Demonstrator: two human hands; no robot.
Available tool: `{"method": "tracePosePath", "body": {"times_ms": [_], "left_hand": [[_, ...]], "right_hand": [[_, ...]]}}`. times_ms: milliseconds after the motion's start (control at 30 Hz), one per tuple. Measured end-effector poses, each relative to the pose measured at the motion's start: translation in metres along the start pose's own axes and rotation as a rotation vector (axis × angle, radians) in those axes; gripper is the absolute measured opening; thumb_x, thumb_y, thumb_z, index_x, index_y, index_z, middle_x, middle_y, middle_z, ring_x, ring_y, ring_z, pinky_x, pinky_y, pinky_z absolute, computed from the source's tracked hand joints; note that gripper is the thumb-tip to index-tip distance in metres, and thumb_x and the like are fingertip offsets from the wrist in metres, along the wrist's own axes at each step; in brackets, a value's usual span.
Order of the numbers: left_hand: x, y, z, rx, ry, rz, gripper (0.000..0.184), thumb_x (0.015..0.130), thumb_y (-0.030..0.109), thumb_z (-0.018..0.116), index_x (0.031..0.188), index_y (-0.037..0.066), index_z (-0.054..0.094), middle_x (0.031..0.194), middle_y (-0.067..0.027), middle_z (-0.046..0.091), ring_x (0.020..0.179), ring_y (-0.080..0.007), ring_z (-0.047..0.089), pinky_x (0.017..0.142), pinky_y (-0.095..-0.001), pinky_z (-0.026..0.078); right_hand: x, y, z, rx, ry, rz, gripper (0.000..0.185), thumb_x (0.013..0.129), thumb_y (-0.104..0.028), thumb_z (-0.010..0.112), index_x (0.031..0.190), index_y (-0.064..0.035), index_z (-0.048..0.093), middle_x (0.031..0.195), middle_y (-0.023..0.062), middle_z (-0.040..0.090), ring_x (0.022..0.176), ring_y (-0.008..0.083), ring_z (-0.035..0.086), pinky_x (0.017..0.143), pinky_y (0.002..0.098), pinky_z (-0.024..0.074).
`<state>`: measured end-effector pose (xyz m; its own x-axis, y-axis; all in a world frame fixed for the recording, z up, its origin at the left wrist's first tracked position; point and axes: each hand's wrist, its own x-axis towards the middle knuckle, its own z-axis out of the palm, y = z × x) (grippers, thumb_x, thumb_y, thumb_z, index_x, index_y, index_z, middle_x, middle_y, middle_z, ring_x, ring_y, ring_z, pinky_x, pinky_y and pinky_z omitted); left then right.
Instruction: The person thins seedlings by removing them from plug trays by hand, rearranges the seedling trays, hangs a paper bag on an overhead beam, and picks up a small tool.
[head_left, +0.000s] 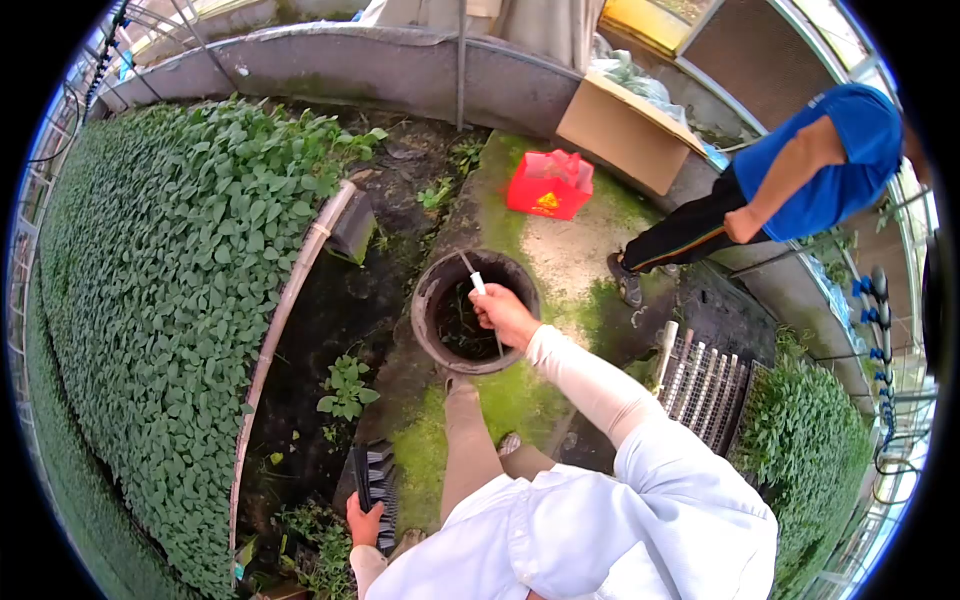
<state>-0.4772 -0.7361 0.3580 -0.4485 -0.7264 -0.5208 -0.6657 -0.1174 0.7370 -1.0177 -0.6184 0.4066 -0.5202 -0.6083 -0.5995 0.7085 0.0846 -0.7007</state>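
Head view: right hand clamped its fingers on a white handle above the pot, left hand on a black tray.

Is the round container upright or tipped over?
Upright: the round container stands with its rim facing up, its dark inside visible from above.

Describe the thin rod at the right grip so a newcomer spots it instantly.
Start at the round, thick-rimmed pot on the mossy floor, below the red bag in view. Over its mouth, the right grip holds the thin rod. A short white section just beyond that grip sets it apart from the dark pot interior.
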Motion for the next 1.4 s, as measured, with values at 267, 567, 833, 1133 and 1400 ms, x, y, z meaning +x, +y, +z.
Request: {"method": "tracePosePath", "body": {"times_ms": [267,567,833,1133,1400], "left_hand": [[0.118,0.08,0.014,0.009,-0.115,-0.148,0.048,0.072,0.002,0.074,0.118,-0.003,0.058,0.113,-0.0123,0.056,0.1,-0.0231,0.058,0.089,-0.0325,0.046],[0.217,0.172,0.045,0.033,-0.128,-0.028,0.049,0.075,0.002,0.074,0.12,-0.003,0.057,0.133,-0.0167,0.048,0.116,-0.0269,0.053,0.098,-0.0324,0.041],[0.281,0.297,0.099,0.21,-0.121,0.022,0.041,0.07,-0.001,0.074,0.11,-0.001,0.062,0.129,-0.0211,0.051,0.115,-0.0338,0.055,0.095,-0.0359,0.044],[0.338,0.388,0.159,0.251,-0.213,-0.02,0.034,0.069,0.001,0.077,0.101,-0.003,0.063,0.126,-0.0213,0.053,0.111,-0.0342,0.056,0.093,-0.0355,0.044],[0.383,0.446,0.202,0.288,-0.322,0.027,0.031,0.072,0.002,0.076,0.099,-0.003,0.063,0.128,-0.0217,0.054,0.108,-0.0348,0.059,0.09,-0.0349,0.047]], "right_hand": [[0.18,-0.096,-0.004,-0.165,0.133,-0.025,0.011,0.096,-0.017,0.056,0.088,-0.0104,0.051,0.068,-0.0039,0.044,0.054,0.0064,0.038,0.046,0.0234,0.0299],[0.383,-0.183,0.019,-0.126,0.109,-0.174,0.016,0.098,-0.018,0.054,0.086,-0.0082,0.051,0.07,-0.0034,0.042,0.056,0.0072,0.037,0.05,0.0248,0.031],[0.578,-0.181,0.0,-0.311,0.283,-0.324,0.023,0.097,-0.016,0.05,0.114,-0.0032,0.056,0.078,0.0024,0.057,0.061,0.0108,0.049,0.053,0.0279,0.0391],[0.697,-0.218,0.035,-0.408,0.346,-0.466,0.036,0.086,-0.01,0.053,0.12,0.0021,0.054,0.1,0.0265,0.064,0.096,0.0409,0.062,0.083,0.0442,0.0464],[0.687,-0.232,0.034,-0.285,0.27,-0.463,0.035,0.092,-0.008,0.047,0.126,0.0002,0.05,0.09,0.0128,0.062,0.081,0.0252,0.056,0.073,0.0359,0.0446]]}}
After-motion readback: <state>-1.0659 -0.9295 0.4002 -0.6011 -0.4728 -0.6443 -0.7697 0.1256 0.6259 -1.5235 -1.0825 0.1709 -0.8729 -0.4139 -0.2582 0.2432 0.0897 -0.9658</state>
